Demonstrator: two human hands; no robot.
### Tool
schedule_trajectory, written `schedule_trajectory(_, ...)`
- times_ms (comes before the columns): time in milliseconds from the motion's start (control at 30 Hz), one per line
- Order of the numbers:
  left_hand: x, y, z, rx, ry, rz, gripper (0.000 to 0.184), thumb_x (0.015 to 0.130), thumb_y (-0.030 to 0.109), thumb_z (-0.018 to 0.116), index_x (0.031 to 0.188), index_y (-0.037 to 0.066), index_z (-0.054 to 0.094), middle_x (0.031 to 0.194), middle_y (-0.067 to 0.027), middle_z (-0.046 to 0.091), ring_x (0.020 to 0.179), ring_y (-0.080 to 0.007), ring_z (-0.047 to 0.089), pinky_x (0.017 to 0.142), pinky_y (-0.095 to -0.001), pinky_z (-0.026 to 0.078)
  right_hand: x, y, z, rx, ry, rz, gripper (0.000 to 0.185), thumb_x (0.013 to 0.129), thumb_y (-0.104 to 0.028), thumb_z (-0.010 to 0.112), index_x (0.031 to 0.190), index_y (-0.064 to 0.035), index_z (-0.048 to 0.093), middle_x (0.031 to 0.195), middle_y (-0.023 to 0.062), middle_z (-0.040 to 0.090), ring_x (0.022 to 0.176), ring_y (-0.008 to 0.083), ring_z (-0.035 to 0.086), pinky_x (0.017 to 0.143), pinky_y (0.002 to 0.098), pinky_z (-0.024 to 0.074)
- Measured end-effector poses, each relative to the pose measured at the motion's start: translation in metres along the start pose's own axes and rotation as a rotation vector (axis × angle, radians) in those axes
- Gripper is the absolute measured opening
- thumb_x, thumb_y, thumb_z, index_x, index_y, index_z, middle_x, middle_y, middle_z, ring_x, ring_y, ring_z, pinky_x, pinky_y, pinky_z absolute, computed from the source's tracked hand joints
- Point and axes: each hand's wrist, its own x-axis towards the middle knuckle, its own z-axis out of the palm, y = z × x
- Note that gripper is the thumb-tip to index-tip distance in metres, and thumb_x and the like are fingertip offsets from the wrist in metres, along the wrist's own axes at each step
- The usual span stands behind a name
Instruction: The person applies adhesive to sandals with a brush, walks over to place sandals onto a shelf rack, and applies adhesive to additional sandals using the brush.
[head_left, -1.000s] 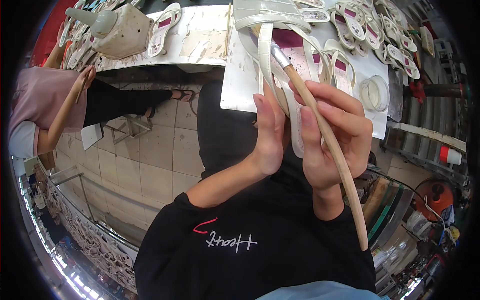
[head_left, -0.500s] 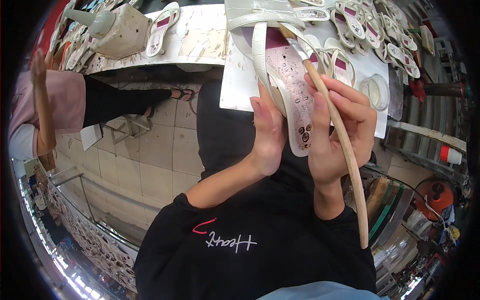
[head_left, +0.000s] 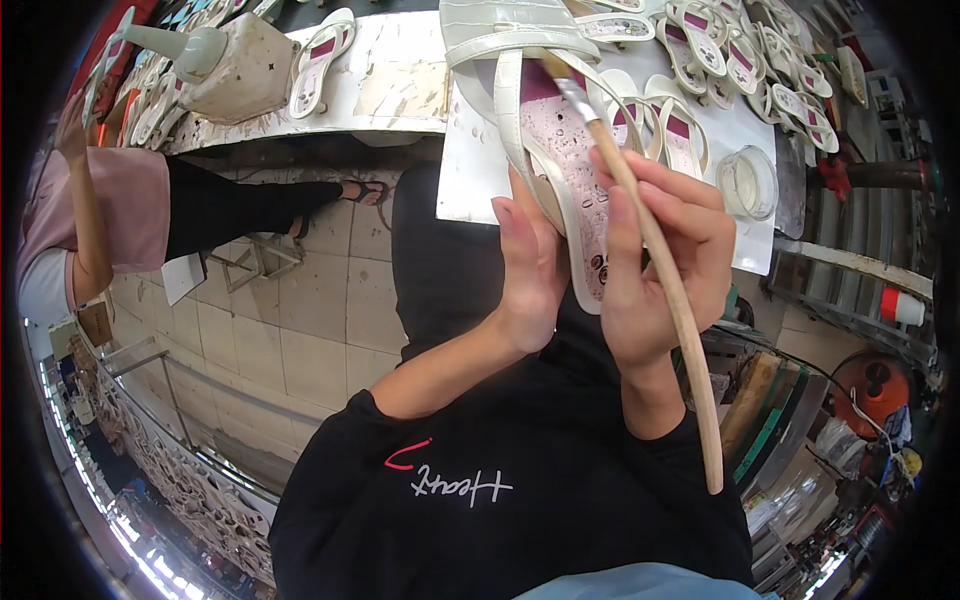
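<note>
A white sandal (head_left: 566, 152) with a pink patterned insole and a purple patch is held up over the table edge. My left hand (head_left: 530, 265) grips its side from below, thumb up and the other fingers mostly hidden behind the sole. In my right hand (head_left: 665, 255) is a long wooden-handled paintbrush (head_left: 672, 270), pinched between thumb and fingers. Its bristles reach under the front strap, at the purple patch of the insole. The brush handle slants down towards my black shirt.
More white sandals (head_left: 700, 40) crowd the table's right side, near a clear round dish (head_left: 747, 183). Another sandal (head_left: 322, 62) lies by a blocky container with a grey nozzle (head_left: 235, 65). A co-worker (head_left: 100, 210) sits at the left, and an orange round object (head_left: 868, 398) is low at the right.
My right hand and the brush have shifted slightly left, the bristles moving further left under the strap. The sandal has moved a little left too. The co-worker's hand now has a sandal in it.
</note>
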Motion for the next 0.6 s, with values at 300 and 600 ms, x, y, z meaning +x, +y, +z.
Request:
schedule_trajectory(300,-0.006,-0.007,-0.002,-0.005,0.09,-0.087,0.097,0.083,0.078,0.005,0.148,0.006,-0.003,0.148,-0.0105,0.023,0.135,-0.0204,0.026,0.11,-0.0322,0.02,-0.002,-0.001,0.001,-0.001,-0.042,-0.012,0.019,0.086,0.006,0.058,0.1,0.0038,0.045,0.107,0.0246,0.056,0.094,0.0297,0.064,0.082,0.0342,0.0563)
schedule_trajectory(600,0.002,-0.002,-0.002,-0.081,0.026,0.012,0.096,0.083,0.077,0.006,0.148,0.007,-0.001,0.149,-0.0115,0.022,0.136,-0.0218,0.025,0.111,-0.0348,0.019,-0.003,0.004,0.0,0.006,0.012,0.088,0.019,0.086,0.008,0.057,0.099,0.0045,0.045,0.106,0.0237,0.056,0.093,0.0307,0.065,0.081,0.0339,0.0559)
